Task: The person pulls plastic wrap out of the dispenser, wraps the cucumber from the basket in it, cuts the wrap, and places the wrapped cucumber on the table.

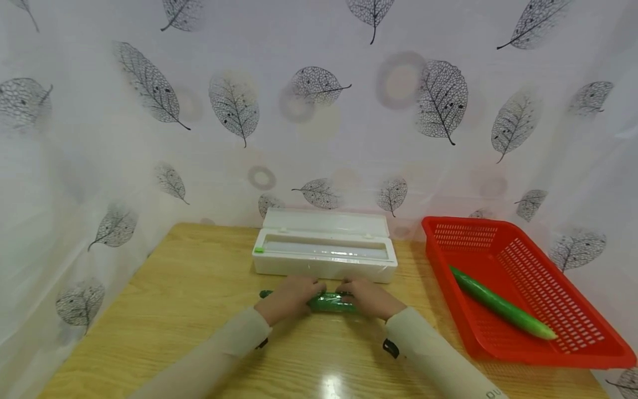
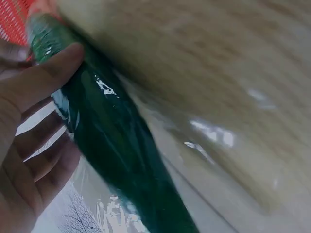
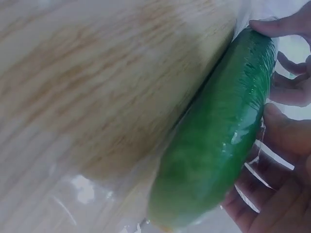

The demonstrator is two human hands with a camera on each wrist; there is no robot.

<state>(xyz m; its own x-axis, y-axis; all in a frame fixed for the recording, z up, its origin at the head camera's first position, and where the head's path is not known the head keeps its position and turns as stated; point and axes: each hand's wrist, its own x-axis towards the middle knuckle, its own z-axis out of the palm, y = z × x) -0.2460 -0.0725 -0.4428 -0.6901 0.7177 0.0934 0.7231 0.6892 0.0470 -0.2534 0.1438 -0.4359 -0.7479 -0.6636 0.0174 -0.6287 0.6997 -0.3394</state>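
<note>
Both hands around wrapped cucumber on table

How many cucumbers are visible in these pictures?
2. One wrapped cucumber lies on the table, held by the left hand and right hand. Another cucumber lies in the red basket.

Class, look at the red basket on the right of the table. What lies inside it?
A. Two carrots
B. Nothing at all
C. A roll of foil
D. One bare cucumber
D: one unwrapped cucumber lies slantwise in the red basket, while both hands hold a film-wrapped cucumber on the table.
</note>
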